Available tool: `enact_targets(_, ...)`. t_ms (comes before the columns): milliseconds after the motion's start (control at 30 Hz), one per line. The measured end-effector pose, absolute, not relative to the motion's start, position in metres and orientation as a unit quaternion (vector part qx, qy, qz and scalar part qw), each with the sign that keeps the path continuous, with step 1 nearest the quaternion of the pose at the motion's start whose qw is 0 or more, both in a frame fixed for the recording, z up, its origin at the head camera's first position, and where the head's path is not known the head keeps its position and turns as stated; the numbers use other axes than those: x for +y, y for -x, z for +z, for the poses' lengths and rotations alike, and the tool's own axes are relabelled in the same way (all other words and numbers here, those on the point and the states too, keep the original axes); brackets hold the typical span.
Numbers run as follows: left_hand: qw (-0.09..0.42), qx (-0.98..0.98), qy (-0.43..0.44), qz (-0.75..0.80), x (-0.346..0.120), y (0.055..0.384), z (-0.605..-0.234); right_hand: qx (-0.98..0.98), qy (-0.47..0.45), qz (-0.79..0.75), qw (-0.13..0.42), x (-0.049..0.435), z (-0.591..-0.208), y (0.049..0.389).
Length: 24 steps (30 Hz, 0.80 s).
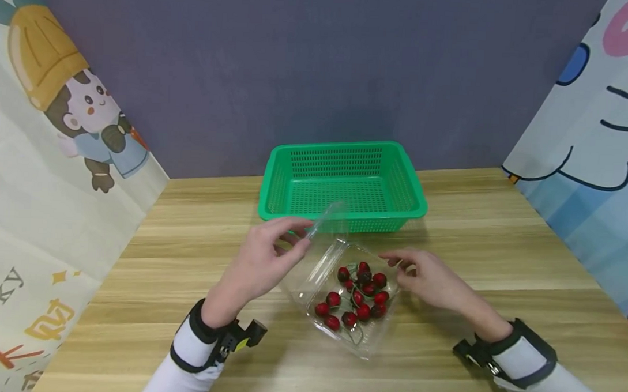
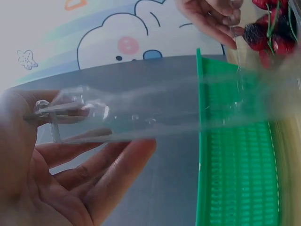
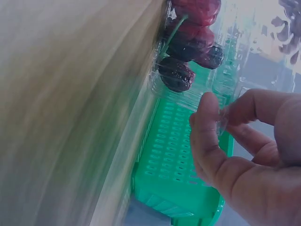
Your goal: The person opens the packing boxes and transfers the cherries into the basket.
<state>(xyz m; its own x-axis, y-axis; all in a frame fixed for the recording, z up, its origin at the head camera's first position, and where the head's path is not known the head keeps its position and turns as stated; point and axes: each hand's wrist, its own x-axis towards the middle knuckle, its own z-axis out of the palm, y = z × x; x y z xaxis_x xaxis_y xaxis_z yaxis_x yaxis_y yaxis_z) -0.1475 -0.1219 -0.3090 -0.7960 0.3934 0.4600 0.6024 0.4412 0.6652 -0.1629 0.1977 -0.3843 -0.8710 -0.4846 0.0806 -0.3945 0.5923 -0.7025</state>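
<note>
A clear plastic clamshell box [image 1: 335, 335] lies on the table with its lid [image 1: 330, 219] raised on the left. Dark red cherries [image 1: 363, 311] with green stems fill its base. My left hand [image 1: 262, 255] pinches the lid's edge between thumb and fingers; the left wrist view shows the lid [image 2: 141, 113] stretching away from that hand. My right hand [image 1: 427, 278] pinches the rim of the base at its right corner. Up close in the right wrist view, thumb and forefinger of the right hand [image 3: 240, 136] meet on a clear plastic tab.
Behind the box stands a green perforated plastic basket [image 1: 340, 188] with nothing in it. The wood-grain table [image 1: 187, 255] meets a dark purple-grey wall [image 1: 318, 63] at the back. Cartoon-printed sheets [image 1: 48, 221] hang on both sides.
</note>
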Motion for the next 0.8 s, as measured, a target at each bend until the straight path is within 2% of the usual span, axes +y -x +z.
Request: enact_targets(800,0.107,-0.867,0.24,-0.423,-0.156,0.136,-0.322,0.899,0.245,-0.362,0.025,0.2,-0.388,0.172)
